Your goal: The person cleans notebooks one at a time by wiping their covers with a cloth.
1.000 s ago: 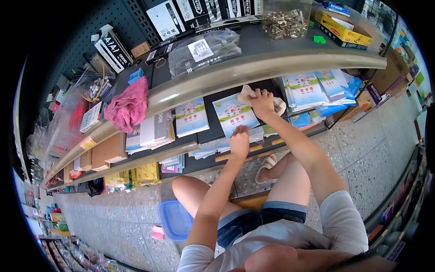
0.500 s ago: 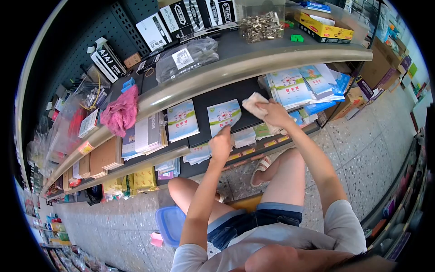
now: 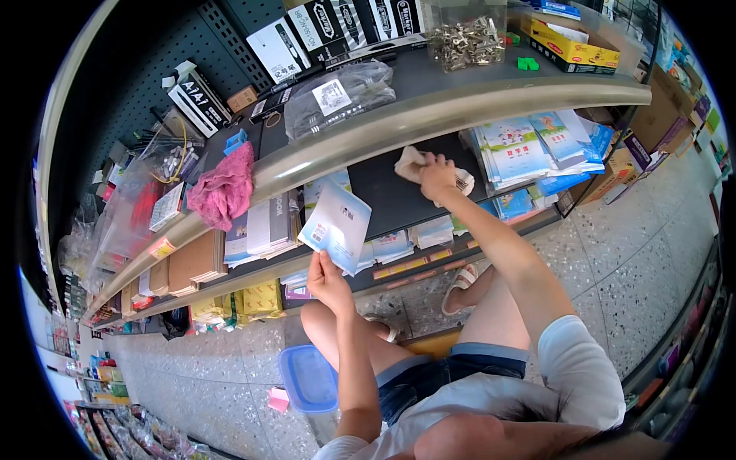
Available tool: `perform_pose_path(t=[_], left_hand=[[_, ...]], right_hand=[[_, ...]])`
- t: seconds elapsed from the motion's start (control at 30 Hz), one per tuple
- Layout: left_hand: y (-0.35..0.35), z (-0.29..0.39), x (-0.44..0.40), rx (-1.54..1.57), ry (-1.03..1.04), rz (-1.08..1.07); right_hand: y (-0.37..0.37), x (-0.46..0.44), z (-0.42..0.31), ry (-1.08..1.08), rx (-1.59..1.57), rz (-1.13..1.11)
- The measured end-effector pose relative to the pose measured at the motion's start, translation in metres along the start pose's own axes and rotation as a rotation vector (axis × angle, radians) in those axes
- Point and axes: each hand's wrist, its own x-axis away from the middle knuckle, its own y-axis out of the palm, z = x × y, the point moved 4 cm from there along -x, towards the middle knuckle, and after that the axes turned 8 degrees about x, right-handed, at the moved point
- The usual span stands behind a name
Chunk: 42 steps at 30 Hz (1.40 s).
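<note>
My left hand (image 3: 330,282) pinches a thin exercise book (image 3: 337,225) by its lower edge, raised and tilted with a pale blue-white side showing. Part of another booklet (image 3: 326,186) shows behind it on the shelf. My right hand (image 3: 438,178) presses a whitish cloth (image 3: 410,163) onto the dark lower shelf (image 3: 381,184). Right of the cloth lies a stack of exercise books (image 3: 512,151) with colourful covers. Grey and white notebooks (image 3: 264,227) stand to the left of the raised book.
A pink cloth (image 3: 222,188) hangs over the upper shelf's edge. Above are a clear tub of metal clips (image 3: 465,42), marker boxes (image 3: 277,50), a plastic bag (image 3: 337,100) and a yellow box (image 3: 571,47). A blue basin (image 3: 308,378) sits on the floor by my legs.
My left hand has lifted the exercise book off the shelf and moved it left, turning its other side up. My right hand has moved the cloth slightly left along the shelf.
</note>
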Motion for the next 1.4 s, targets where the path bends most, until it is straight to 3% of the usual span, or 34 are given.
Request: perform_pose_path(t=[0.1, 0.3, 0.37, 0.4, 0.5, 0.53, 0.63, 0.7, 0.8, 1.03, 1.1, 1.23, 1.3, 1.4], left_hand=[[0.005, -0.015, -0.002, 0.204, -0.088, -0.025], [0.038, -0.040, -0.004, 0.406, -0.206, 0.027], [0.044, -0.047, -0.002, 0.454, -0.231, 0.039], [0.045, -0.049, -0.001, 0.476, -0.242, 0.066], [0.039, -0.046, 0.000, 0.520, -0.250, 0.093], [0.034, -0.042, 0.001, 0.528, -0.263, 0.121], [0.009, -0.043, 0.002, 0.579, -0.270, 0.164], [-0.008, -0.042, 0.004, 0.606, -0.264, 0.191], [-0.032, -0.038, 0.007, 0.606, -0.257, 0.259], [-0.050, -0.037, 0.007, 0.566, -0.241, 0.220], [-0.047, -0.040, 0.007, 0.594, -0.236, 0.184], [-0.029, -0.033, 0.010, 0.568, -0.271, 0.233], [-0.024, -0.035, 0.011, 0.569, -0.285, 0.211], [-0.011, -0.042, 0.013, 0.607, -0.328, 0.174]], right_hand=[[0.009, 0.016, -0.020, -0.224, 0.023, 0.135], [-0.025, 0.110, -0.016, -0.705, -0.213, -0.070], [-0.035, 0.134, -0.004, -0.765, -0.235, -0.291], [-0.016, 0.132, 0.005, -0.761, -0.282, -0.195], [-0.025, 0.109, 0.035, -0.477, -0.440, -0.069], [-0.034, 0.099, 0.042, -0.378, -0.376, 0.062], [-0.023, 0.050, 0.058, 0.035, -0.221, 0.104], [-0.010, 0.020, 0.055, 0.181, -0.097, -0.021], [0.007, -0.007, 0.022, 0.232, -0.041, -0.035], [-0.004, -0.018, -0.069, -0.276, -0.020, 0.057], [-0.017, -0.003, -0.072, -0.528, -0.119, 0.027], [-0.024, 0.046, -0.068, -0.732, -0.237, -0.161], [-0.012, 0.076, -0.059, -0.842, -0.317, -0.137], [-0.022, 0.123, -0.033, -0.949, -0.284, -0.435]])
